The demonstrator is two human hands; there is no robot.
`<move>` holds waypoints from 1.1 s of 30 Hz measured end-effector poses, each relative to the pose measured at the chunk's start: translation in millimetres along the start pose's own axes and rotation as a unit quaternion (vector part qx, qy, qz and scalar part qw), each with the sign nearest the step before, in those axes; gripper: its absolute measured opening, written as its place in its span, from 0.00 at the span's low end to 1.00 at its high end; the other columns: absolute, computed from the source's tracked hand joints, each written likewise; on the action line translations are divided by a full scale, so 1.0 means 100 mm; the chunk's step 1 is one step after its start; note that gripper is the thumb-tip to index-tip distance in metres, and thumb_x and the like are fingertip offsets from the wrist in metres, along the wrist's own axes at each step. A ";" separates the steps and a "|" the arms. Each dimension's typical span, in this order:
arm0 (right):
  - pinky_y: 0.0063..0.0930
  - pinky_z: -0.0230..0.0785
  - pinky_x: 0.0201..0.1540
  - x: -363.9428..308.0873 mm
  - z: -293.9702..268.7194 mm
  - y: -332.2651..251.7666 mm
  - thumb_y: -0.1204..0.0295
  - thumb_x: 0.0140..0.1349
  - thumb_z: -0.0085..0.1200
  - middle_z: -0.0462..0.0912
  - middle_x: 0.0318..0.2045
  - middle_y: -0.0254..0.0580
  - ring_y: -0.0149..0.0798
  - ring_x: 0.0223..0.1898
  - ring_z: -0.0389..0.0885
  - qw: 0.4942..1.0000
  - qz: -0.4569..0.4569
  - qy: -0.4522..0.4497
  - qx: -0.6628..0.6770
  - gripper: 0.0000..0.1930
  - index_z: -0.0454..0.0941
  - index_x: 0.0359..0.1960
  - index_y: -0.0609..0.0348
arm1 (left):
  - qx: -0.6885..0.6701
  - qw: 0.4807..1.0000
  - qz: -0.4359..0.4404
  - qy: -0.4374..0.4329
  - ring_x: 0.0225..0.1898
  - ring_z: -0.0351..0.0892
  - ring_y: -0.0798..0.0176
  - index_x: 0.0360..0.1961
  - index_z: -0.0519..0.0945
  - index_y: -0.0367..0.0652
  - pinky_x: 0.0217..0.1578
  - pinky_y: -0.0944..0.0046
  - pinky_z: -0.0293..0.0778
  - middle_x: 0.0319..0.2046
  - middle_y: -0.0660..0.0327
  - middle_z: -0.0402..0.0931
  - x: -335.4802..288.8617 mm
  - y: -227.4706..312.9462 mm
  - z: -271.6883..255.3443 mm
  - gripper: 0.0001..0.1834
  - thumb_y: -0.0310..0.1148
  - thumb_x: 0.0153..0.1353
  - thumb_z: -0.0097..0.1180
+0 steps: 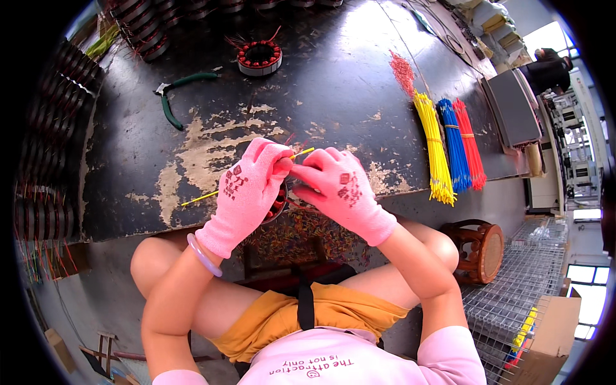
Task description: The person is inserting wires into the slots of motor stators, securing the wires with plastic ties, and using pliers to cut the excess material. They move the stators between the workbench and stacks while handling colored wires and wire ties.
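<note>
Head view: left hand closed, pinching yellow wire, likely to steady its end; right hand half-curled beside tip, hold unclear; coil ring close below.

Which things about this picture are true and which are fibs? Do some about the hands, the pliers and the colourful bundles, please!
1. The left hand and the right hand wear pink gloves. True.
2. The green-handled pliers are in the right hand. False: they lie on the dark table.
3. The left hand holds a thin yellow tube. True.
4. The yellow bundle lies between the blue bundle and the red bundle. False: the blue one is in the middle.
5. The bangle is on the right wrist. False: it is on the left wrist.
</note>
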State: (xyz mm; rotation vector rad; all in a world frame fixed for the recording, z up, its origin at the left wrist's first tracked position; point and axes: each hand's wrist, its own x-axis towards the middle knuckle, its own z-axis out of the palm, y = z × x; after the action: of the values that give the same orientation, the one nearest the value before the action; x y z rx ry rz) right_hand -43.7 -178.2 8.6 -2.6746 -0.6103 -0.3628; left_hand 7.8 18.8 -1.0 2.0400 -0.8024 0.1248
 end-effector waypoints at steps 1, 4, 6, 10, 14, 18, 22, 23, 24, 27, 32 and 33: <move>0.39 0.71 0.44 0.02 0.04 0.01 0.64 0.55 0.66 0.77 0.38 0.33 0.41 0.43 0.78 1.000 -0.015 0.002 -0.018 0.15 0.83 0.44 0.47 | -0.001 1.000 0.001 -0.008 0.40 0.83 0.48 0.49 0.77 0.45 0.38 0.57 0.79 0.44 0.57 0.76 0.00 0.00 0.00 0.10 0.30 0.68 0.57; 0.39 0.70 0.46 0.00 0.18 0.06 0.64 0.53 0.64 0.76 0.39 0.31 0.39 0.46 0.76 0.997 -0.045 0.020 -0.066 0.11 0.81 0.38 0.46 | -0.017 0.999 -0.003 -0.030 0.40 0.84 0.50 0.50 0.77 0.41 0.41 0.59 0.80 0.45 0.55 0.76 0.01 0.03 0.01 0.10 0.27 0.69 0.56; 0.39 0.70 0.48 -0.04 0.19 0.11 0.65 0.53 0.64 0.76 0.39 0.30 0.39 0.47 0.76 0.994 -0.053 0.022 -0.088 0.08 0.81 0.35 0.45 | -0.004 0.999 -0.009 -0.035 0.40 0.84 0.50 0.50 0.77 0.42 0.40 0.59 0.80 0.44 0.55 0.76 0.02 0.05 0.05 0.10 0.26 0.69 0.56; 0.39 0.70 0.51 -0.12 0.01 0.19 0.65 0.52 0.63 0.77 0.40 0.29 0.39 0.48 0.76 0.991 -0.043 0.060 -0.108 0.06 0.80 0.31 0.45 | 0.034 0.999 -0.009 -0.039 0.39 0.84 0.51 0.49 0.77 0.43 0.38 0.59 0.79 0.43 0.56 0.77 0.05 0.07 0.08 0.09 0.27 0.69 0.56; 0.40 0.70 0.52 -0.05 -0.05 0.23 0.66 0.48 0.65 0.78 0.41 0.28 0.40 0.50 0.77 0.991 -0.050 0.075 -0.096 0.09 0.79 0.31 0.46 | 0.065 0.998 -0.005 0.010 0.38 0.83 0.52 0.46 0.78 0.48 0.32 0.57 0.78 0.41 0.61 0.77 0.04 0.04 0.00 0.09 0.29 0.65 0.58; 0.43 0.71 0.49 -0.12 -0.02 0.17 0.75 0.49 0.67 0.83 0.38 0.36 0.46 0.44 0.81 0.995 -0.001 0.070 -0.076 0.12 0.82 0.36 0.52 | 0.119 0.989 0.069 0.059 0.35 0.79 0.59 0.38 0.74 0.48 0.29 0.64 0.77 0.35 0.62 0.73 0.04 -0.07 0.09 0.04 0.27 0.63 0.53; 0.44 0.70 0.51 -0.39 0.05 0.33 0.77 0.59 0.59 0.83 0.39 0.42 0.50 0.44 0.79 0.995 0.031 0.065 -0.065 0.06 0.80 0.39 0.57 | 0.075 0.995 0.066 0.002 0.42 0.80 0.54 0.40 0.75 0.48 0.34 0.58 0.77 0.41 0.59 0.73 0.05 -0.11 0.26 0.09 0.30 0.59 0.59; 0.46 0.68 0.52 -0.40 0.13 0.29 0.77 0.60 0.57 0.82 0.40 0.44 0.53 0.45 0.78 0.996 0.054 0.054 -0.038 0.06 0.80 0.39 0.57 | 0.073 0.997 0.008 -0.029 0.38 0.82 0.52 0.40 0.75 0.48 0.33 0.55 0.77 0.42 0.58 0.72 -0.02 -0.05 0.14 0.08 0.30 0.60 0.59; 0.41 0.70 0.46 -0.44 0.21 0.32 0.76 0.64 0.57 0.82 0.37 0.41 0.47 0.40 0.79 0.994 0.008 0.077 -0.072 0.04 0.79 0.39 0.57 | 0.071 0.997 -0.007 -0.030 0.36 0.82 0.51 0.40 0.75 0.47 0.33 0.54 0.77 0.42 0.58 0.72 -0.06 -0.05 0.14 0.08 0.30 0.60 0.59; 0.43 0.73 0.45 -0.42 0.05 0.23 0.68 0.67 0.59 0.84 0.37 0.46 0.49 0.41 0.81 0.988 0.007 0.042 -0.149 0.07 0.82 0.38 0.59 | 0.053 0.998 -0.016 -0.021 0.35 0.83 0.49 0.40 0.75 0.46 0.33 0.53 0.77 0.42 0.56 0.73 -0.11 -0.03 0.19 0.09 0.30 0.59 0.60; 0.46 0.73 0.40 -0.42 -0.02 0.33 0.67 0.67 0.61 0.82 0.32 0.47 0.52 0.35 0.80 0.981 -0.044 0.089 -0.167 0.09 0.81 0.33 0.59 | 0.045 0.999 0.000 -0.021 0.33 0.83 0.50 0.40 0.75 0.46 0.29 0.52 0.77 0.44 0.55 0.72 -0.02 -0.03 0.27 0.10 0.30 0.58 0.62; 0.45 0.73 0.40 -0.54 -0.04 0.51 0.68 0.67 0.60 0.82 0.32 0.47 0.51 0.35 0.80 0.978 -0.003 0.074 -0.194 0.09 0.82 0.34 0.60 | 0.054 0.998 -0.006 -0.022 0.33 0.83 0.50 0.40 0.75 0.46 0.29 0.52 0.77 0.44 0.55 0.72 -0.01 -0.03 0.26 0.10 0.30 0.58 0.62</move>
State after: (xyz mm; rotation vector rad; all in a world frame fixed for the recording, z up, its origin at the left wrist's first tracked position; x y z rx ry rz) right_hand -68.0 -241.9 -20.4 -2.9746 -0.5493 -0.7456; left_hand 3.1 -0.2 -19.0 2.1559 -0.8260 0.1190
